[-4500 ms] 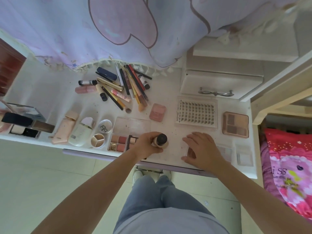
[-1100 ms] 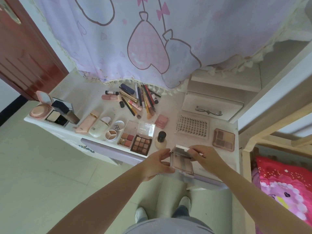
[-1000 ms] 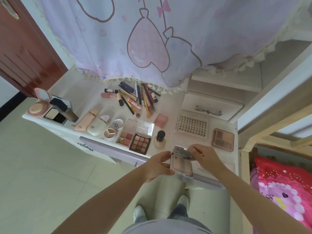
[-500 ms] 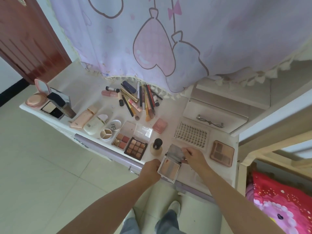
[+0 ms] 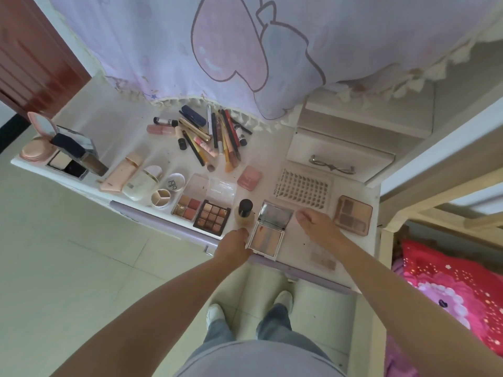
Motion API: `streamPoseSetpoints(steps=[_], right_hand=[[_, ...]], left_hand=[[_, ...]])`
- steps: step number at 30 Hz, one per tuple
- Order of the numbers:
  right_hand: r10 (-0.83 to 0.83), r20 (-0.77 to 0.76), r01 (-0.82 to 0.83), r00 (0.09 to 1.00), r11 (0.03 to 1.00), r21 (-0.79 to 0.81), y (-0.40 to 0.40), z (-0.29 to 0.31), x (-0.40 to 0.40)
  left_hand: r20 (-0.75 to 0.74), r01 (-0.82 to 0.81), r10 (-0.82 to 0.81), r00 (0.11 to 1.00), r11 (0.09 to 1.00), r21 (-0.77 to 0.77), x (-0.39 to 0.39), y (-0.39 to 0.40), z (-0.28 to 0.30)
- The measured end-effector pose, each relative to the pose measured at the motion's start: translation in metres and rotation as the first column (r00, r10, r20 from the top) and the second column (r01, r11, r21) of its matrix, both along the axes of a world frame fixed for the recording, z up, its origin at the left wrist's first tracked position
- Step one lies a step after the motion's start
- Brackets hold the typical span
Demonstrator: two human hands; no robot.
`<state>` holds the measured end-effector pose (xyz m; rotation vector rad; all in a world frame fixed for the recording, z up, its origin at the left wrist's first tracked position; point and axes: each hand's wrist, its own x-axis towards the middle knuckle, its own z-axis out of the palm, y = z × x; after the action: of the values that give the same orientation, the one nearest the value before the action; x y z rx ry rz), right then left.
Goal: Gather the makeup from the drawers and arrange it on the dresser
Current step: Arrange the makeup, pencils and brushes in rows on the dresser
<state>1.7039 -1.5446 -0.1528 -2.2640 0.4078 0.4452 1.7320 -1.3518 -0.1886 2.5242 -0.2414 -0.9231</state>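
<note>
Head view, looking down on the dresser [image 5: 128, 131]; the left hand [image 5: 234, 244] grips the near-left corner of the opened palette [image 5: 268, 235], fingers curled on its edge; the right hand [image 5: 317, 225] lies just right of the raised mirrored lid, its fingers loosely curled toward the lid edge, and whether they pinch it or only touch it cannot be told. A second ago the palette was held up at the near edge of the dresser, between both hands; now its base lies flat on the top, near the front edge, just right of the foundation bottle [image 5: 245, 213] and left of the brown eyeshadow palette [image 5: 353, 214]; this suggests that the piece has been set in the front row and needs only release. To the far side lie the lash tray [image 5: 303, 190] and the small drawer [image 5: 340, 156], which is closed; pencils and brushes [image 5: 217, 137] lie far centre, and compacts [image 5: 54, 151] at far left. Most items appear already laid out; the arrangement seems well advanced.
</note>
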Motion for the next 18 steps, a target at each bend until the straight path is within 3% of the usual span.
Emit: streamPoseSetpoints(steps=[3,5,7,10,13,16,18], right_hand=[[0.193,-0.092,-0.211,0.977,0.938,-0.275,-0.023,0.000,-0.026],[0.329,-0.208,-0.389,0.921,0.796,-0.463,-0.036,-0.007,-0.046],[0.359,-0.300,-0.468,0.884,0.699,-0.541,-0.040,-0.014,-0.062],[0.277,-0.338,-0.427,0.900,0.723,-0.543,-0.038,-0.023,-0.074],[0.264,-0.268,-0.373,0.927,0.741,-0.558,-0.037,-0.025,-0.076],[0.242,-0.172,-0.296,0.955,0.828,-0.477,-0.031,-0.018,-0.077],[0.176,-0.062,-0.187,0.982,0.920,-0.345,-0.024,-0.003,-0.077]], left_hand=[[0.022,0.023,-0.024,0.999,0.999,0.022,-0.001,0.000,-0.002],[0.042,0.036,-0.038,0.998,0.998,0.044,-0.002,0.000,-0.002],[0.065,0.047,-0.051,0.997,0.997,0.065,-0.005,0.000,-0.001],[0.144,0.080,-0.099,0.985,0.988,0.130,-0.012,0.001,0.005],[0.235,0.169,-0.209,0.949,0.969,0.181,-0.019,0.003,0.013],[0.226,0.225,-0.241,0.944,0.970,0.091,-0.020,-0.002,0.027],[0.138,0.224,-0.213,0.967,0.972,-0.074,-0.020,-0.008,0.040]])
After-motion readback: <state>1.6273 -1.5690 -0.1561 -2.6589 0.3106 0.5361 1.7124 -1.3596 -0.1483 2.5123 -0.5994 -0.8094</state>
